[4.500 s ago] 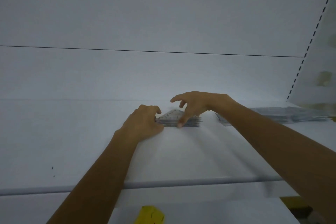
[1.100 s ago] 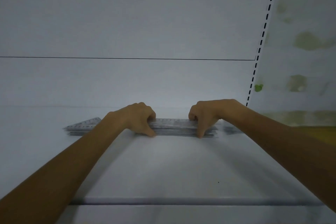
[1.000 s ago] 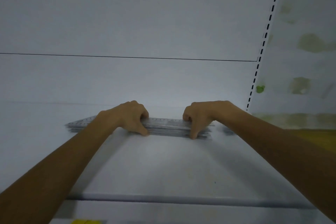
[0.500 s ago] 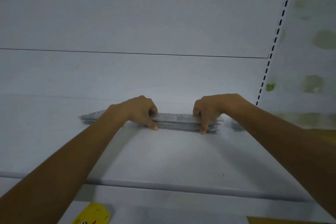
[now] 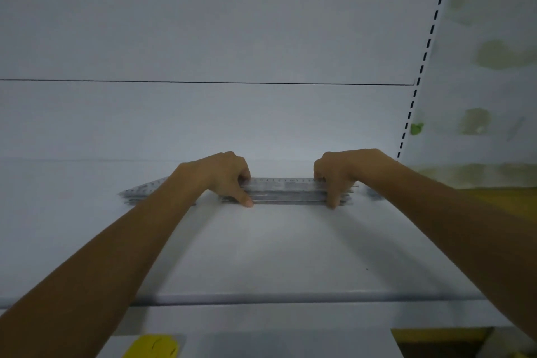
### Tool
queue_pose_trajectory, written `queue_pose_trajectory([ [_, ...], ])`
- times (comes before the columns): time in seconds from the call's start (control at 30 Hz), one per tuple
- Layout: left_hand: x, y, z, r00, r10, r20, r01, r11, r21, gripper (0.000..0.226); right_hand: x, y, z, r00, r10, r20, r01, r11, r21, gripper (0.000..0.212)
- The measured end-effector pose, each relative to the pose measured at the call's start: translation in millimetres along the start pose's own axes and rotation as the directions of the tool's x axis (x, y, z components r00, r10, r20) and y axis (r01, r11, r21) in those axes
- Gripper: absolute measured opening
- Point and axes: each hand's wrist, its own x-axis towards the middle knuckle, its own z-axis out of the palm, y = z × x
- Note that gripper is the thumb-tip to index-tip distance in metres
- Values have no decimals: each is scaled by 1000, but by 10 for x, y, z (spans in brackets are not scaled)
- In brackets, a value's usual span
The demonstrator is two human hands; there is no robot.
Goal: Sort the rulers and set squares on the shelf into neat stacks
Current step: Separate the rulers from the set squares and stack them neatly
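I see the stack of clear grey plastic rulers (image 5: 282,190) lying flat near the back of the white shelf (image 5: 276,256). Left hand (image 5: 220,176) grips it mid-length, right hand (image 5: 340,174) near its right end. Fingers are curled over the top, thumbs on the front edge. The stack's left end pokes out past the left wrist. Layers slightly uneven. The top ruler has scale digits, too small to read.

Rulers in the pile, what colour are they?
Silvery grey rulers with tiny dark number marks, best seen in the head view.
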Motion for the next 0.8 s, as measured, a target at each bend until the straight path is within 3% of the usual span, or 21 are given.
queue_pose_trajectory([
  [0.2, 25, 26, -18, 1000, -10, 27, 10, 1000, 16, 39, 68, -35, -91, 999, 17, 52, -14, 998, -62, 32],
  [0.33, 75, 23, -65, 998, -11, 59, 9, 1000, 23, 41, 58, 1, -151, 995, 16, 100, -11, 998, -58, 51],
  [0.6, 27, 34, -53, 996, -64, 64, 69, 994, -80, 43, 75, 7, -137, 994, 27, 109, -23, 999, -40, 56],
  [0.7, -132, 18, 26, 988, -153, 16, 153, 960, -235, 90, -28, 77, -121, 997, 12, 70, -21, 991, 132, 74],
  [0.8, -399, 57, 152, 940, -242, -240, 57, 806, -589, 101, -247, 134, 30, 967, 25, -255, 128, 817, 563, 82],
])
